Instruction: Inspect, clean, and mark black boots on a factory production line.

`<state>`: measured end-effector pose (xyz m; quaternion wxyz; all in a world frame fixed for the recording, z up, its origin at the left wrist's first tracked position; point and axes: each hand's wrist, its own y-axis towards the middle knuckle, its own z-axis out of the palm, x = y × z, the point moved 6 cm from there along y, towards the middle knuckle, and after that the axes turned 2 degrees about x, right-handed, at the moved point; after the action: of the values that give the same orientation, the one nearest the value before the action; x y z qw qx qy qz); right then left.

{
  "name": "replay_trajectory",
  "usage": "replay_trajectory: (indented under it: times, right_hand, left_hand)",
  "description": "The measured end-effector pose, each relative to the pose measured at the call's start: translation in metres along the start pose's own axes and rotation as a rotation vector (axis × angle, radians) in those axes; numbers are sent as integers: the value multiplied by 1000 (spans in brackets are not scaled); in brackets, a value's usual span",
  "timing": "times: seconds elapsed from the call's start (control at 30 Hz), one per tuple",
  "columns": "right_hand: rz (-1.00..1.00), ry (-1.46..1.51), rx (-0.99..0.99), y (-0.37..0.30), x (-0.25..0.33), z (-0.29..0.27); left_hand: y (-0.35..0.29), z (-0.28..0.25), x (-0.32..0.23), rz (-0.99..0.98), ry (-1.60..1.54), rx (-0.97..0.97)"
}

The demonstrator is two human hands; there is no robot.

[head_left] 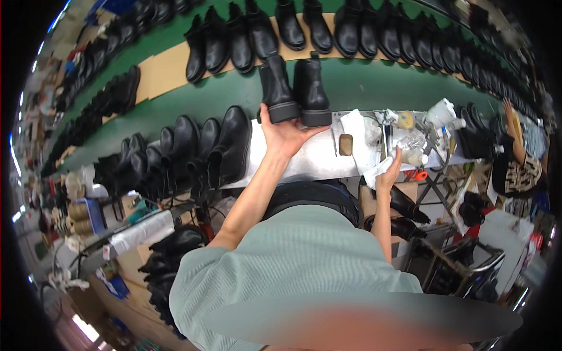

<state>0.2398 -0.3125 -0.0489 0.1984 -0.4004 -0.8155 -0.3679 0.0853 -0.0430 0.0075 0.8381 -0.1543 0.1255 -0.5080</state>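
Note:
A pair of black ankle boots, a left boot (275,85) and a right boot (311,85), stands side by side at the front middle of the green surface, heels toward me. My left hand (282,139) is spread round both heels from behind, thumb on the outer side of the left one. Its fingertips are partly hidden under the thick soles. At the right, by the front edge of the metal worktop (281,158), my right hand (387,175) grips a crumpled white cloth (375,174).
Rows of black boots (345,26) line the green surface (228,96) over brown card strips. More boots (228,146) crowd the worktop's left. Bottles, plastic bags and a yellowish roll (405,120) clutter its right. Another person's hand (515,126) shows at far right.

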Motion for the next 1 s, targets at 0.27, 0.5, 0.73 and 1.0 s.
replay_trajectory:
  times: [0.27,0.5,0.73,1.0]
  right_hand:
    - [791,618,234,72,-137,12]
    - [-6,535,768,134,168,34]
    - [-484,189,1071,128,281,133]
    - [-638,-110,1155,128,301,164]
  left_hand:
    - [4,-3,-6,0,-75,-8]
    - [-6,-10,-5,-17,-61,-53]
    - [-8,-14,-1,8,28,-55]
    - [-9,-7,-3,-27,-26,-67]
